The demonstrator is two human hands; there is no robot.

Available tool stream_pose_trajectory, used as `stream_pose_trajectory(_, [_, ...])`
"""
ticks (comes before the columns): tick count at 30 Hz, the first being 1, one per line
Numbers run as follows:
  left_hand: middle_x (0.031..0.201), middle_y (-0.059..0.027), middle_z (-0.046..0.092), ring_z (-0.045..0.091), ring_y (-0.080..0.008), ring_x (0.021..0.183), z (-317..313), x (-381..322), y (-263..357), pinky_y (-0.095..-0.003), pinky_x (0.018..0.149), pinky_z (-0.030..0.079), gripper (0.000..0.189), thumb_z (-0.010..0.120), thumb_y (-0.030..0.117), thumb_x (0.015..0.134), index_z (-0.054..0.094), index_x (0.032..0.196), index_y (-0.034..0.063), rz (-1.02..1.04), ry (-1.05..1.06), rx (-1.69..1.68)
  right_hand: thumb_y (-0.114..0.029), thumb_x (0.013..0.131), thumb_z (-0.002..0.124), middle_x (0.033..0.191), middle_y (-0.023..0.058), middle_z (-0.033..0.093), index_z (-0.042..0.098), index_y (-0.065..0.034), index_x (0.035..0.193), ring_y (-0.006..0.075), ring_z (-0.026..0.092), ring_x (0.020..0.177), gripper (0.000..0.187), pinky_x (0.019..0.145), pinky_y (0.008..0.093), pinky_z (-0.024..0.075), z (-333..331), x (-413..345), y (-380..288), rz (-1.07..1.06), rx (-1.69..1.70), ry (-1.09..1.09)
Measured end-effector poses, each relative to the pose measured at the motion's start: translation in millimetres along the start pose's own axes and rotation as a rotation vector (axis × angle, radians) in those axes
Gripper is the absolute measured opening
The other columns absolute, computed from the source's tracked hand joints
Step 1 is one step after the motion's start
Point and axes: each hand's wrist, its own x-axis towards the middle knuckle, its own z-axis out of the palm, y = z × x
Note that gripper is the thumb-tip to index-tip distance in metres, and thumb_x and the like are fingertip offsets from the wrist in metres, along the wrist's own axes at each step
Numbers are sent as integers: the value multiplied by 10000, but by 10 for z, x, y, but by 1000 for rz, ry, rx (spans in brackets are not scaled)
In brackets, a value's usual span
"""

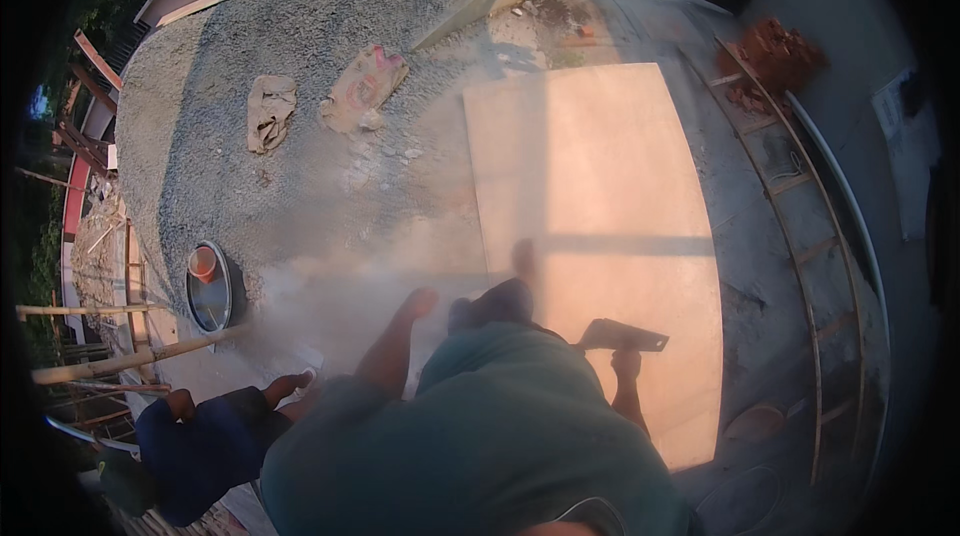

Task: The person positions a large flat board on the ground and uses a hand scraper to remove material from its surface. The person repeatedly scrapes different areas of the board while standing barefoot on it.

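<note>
My left hand (422,301) is lowered in pale dust left of my dark-clad leg, its fingers too blurred to read. My right hand (626,362) grips a flat, dark hand tool (621,335) with a small hole near one end; its exact kind is unclear. The tool is over a large plywood sheet (600,161) on the ground, partly in shadow. One of my feet (523,257) shows faintly over the sheet. My green shirt fills the lower middle.
A person (210,438) in dark blue is at lower left, near bamboo poles (142,357). A round tub (228,296) with a small bucket (202,264) stands by gravel (225,41) bearing two sacks (271,112). At right lie a wooden ladder (806,251) and broken bricks (780,56).
</note>
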Motion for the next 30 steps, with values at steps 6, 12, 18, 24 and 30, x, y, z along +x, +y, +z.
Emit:
stream_pose_trajectory(6, [910,-156,660,637,-284,856,-22,567,671,-424,791,501,382,550,371,971,672,990,10,89,153,-243,-264,979,552,794,140,724,706,-46,1008,268,712,715,268,646,447,559,-691,243,-61,-24,250,-39])
stream_pose_trajectory(12, [886,-173,704,684,-294,810,-30,1225,722,-432,766,524,369,568,336,920,694,1007,0,-7,110,-206,-218,956,567,689,103,687,690,23,921,199,651,527,272,517,359,525,-1350,564,-152,13,471,-10])
stream_pose_trajectory(18, [1007,-225,711,685,-375,917,-558,1809,1296,-470,831,513,391,548,332,917,689,1043,-11,-47,118,-144,-209,951,563,661,95,668,683,19,906,202,638,514,262,514,363,519,-1740,1085,-281,147,469,-75])
stream_pose_trajectory(24, [1132,-208,665,620,-398,1082,-1103,1812,2139,-471,919,492,343,435,295,1022,657,1095,44,224,313,-323,-179,933,573,654,117,660,670,19,884,244,648,512,226,508,385,522,-1838,2059,-518,26,139,-231])
stream_pose_trajectory(30, [1044,-197,699,660,-358,993,-1094,1266,1453,-466,876,500,386,500,350,941,701,1058,41,-52,372,-406,-267,950,515,793,157,670,683,-3,951,292,652,675,313,631,426,520,-1610,3569,-1639,-340,32,-229])
